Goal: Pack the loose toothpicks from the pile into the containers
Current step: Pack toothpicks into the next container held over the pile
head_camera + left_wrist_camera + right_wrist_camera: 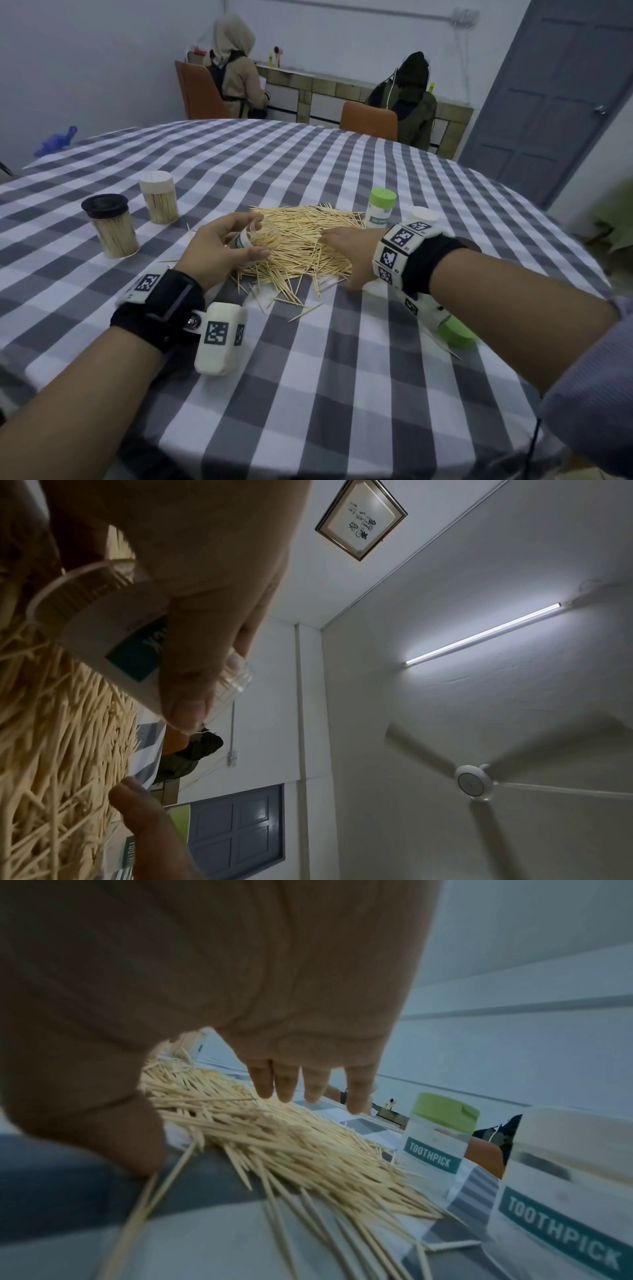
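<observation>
A: Where are the toothpicks?
B: The pile of loose toothpicks point(301, 246) lies mid-table on the grey-and-white checked tablecloth point(325, 377), with strays scattered on its near side.

A: And the left hand?
B: The left hand point(219, 246) grips a clear toothpick container point(258, 236), thumb and fingers curled round its labelled wall. It is open and tilted, its mouth toward the pile at the pile's left edge, with toothpicks already inside.

A: The right hand?
B: The right hand point(349, 253) is palm down over the right part of the pile. In the right wrist view its fingers point(284, 1083) are straight and close together, tips just above or on the sticks; I cannot tell which. The thumb point(137, 1137) is spread apart and touches the cloth near some stray sticks. It holds nothing.

A: Other containers?
B: A green-lidded container point(380, 207) stands just right of the pile's far edge, a white-lidded one point(423, 214) just beside it, partly behind the right wrist. Far left, well apart from the pile, stand a full jar with a black lid point(111, 226) and a full one without a lid point(159, 197). A loose green lid point(457, 330) lies near the right forearm.
</observation>
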